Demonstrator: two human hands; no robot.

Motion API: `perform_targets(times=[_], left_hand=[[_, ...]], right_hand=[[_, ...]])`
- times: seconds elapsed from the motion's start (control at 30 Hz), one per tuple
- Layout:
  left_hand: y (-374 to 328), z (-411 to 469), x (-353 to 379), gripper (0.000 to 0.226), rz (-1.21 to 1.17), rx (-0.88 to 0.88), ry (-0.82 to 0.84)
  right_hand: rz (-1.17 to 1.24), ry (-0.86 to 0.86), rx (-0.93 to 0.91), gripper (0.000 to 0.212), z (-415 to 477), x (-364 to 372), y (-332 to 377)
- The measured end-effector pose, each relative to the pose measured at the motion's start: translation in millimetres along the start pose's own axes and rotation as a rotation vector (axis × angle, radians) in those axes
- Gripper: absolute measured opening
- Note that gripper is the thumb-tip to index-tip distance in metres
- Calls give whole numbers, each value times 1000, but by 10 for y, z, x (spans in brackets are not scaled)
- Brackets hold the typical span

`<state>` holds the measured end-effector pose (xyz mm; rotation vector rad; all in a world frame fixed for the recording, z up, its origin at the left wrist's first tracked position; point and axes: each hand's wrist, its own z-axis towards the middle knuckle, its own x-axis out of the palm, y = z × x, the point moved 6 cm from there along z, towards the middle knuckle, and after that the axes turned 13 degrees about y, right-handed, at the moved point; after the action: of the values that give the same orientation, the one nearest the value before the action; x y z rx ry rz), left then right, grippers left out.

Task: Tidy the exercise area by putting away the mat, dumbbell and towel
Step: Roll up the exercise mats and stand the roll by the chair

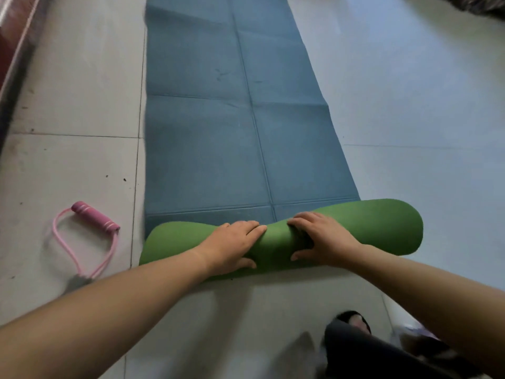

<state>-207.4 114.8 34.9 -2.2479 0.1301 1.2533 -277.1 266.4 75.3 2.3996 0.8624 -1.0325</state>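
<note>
A pink rubber resistance band with a foam handle [95,218] is lying at nine o'clock on the pale grey tiled floor [82,77]. A blurred dark slipper [347,316] is showing at five o'clock. A reddish-brown edge [12,36] is running along eleven o'clock.

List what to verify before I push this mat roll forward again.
1. Grip: left hand and right hand both grip the roll near its middle: ok.
2. Roll square: its right end sticks out past the edge of the flat mat and sits further forward than the left end: not ok.
3. Roll even: pinched at the middle, fatter at both ends: not ok.
4. Path ahead: nothing lies on the flat mat: ok.
5. Pink resistance band: on the floor to the left, apart from the mat: ok.
6. Dumbbell and towel: not in view: cannot tell.
</note>
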Motion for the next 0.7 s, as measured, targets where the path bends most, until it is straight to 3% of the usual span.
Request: perform_targets(times=[0.17, 0.43, 0.7], left_hand=[[85, 20, -46, 74, -80, -28, 36], [346, -64, -175, 75, -180, -124, 35], [435, 19, -318, 75, -108, -243, -63]], right_hand=[[-33, 83, -11, 87, 145, 20, 61], [-32, 172, -101, 64, 515, -269, 104], [45, 196, -147, 71, 773, -258, -75]])
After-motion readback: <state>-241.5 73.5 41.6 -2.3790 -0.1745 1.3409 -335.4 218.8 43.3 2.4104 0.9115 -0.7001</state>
